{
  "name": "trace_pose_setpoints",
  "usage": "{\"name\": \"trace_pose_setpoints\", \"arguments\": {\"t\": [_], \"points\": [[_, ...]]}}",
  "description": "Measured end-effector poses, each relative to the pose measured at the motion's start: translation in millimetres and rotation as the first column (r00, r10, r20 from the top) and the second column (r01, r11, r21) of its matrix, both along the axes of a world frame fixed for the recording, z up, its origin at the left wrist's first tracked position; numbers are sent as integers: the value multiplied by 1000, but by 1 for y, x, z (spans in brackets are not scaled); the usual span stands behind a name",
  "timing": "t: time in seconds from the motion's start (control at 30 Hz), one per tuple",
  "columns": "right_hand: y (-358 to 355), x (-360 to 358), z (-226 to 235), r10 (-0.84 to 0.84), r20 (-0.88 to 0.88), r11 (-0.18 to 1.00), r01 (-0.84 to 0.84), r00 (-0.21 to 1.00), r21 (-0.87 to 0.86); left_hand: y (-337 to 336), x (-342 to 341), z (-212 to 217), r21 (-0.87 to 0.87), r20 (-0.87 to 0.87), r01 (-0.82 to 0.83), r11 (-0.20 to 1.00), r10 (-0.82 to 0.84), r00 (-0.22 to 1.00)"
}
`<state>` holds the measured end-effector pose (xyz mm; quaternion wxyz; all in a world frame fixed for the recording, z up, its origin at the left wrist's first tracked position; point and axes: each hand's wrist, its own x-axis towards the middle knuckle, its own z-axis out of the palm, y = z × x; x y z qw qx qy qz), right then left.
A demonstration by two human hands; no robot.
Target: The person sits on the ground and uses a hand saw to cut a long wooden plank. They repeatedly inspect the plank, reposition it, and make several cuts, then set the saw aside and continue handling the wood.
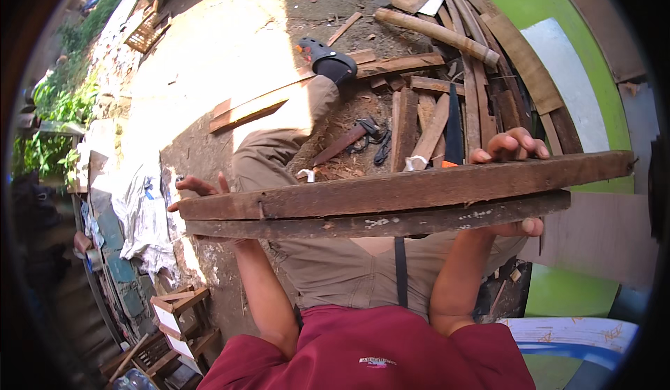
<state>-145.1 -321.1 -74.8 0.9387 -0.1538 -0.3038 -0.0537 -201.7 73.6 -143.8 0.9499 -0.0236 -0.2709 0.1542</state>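
Two long, rough brown wooden planks [391, 191] lie together, one against the other, raised across my lap. At their left end is my left hand [198, 185], its fingers reaching past the far edge and its palm hidden by the wood. My right hand [515, 146] grips them toward the right end, with fingers curled over the far edge and the thumb at the near side. The nearer plank, darker with white flecks, ends short of the other on the right.
Beyond my lap lie several loose wood strips [405, 128], a dark blade with an orange part [453, 128] and a brown flat piece with black straps [349, 139]. A bamboo pole [436, 35] rests farther off. Green panels [551, 13] stand right; a wooden frame [183, 306] is at lower left.
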Motion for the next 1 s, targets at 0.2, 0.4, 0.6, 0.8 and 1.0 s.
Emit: {"name": "trace_pose_setpoints", "arguments": {"t": [0.2,0.4,0.6,0.8,1.0], "points": [[-7,-2,-4,-51,-145,998,55,988,22,10,5,-8,68,-20,-27,997,28,999],[-4,4,-11,-43,-135,998,48,990,32,5,2,-11,132,-91,-105,986,118,989],[-4,5,-14,-76,-166,997,76,983,-6,4,4,-9,136,-143,-100,986,119,983],[-1,5,-17,-61,-202,998,61,977,-7,-3,6,-8,85,-304,-130,988,150,941],[2,3,-9,13,-116,999,-17,993,-33,-5,4,-10,21,-256,-86,996,88,963]]}}
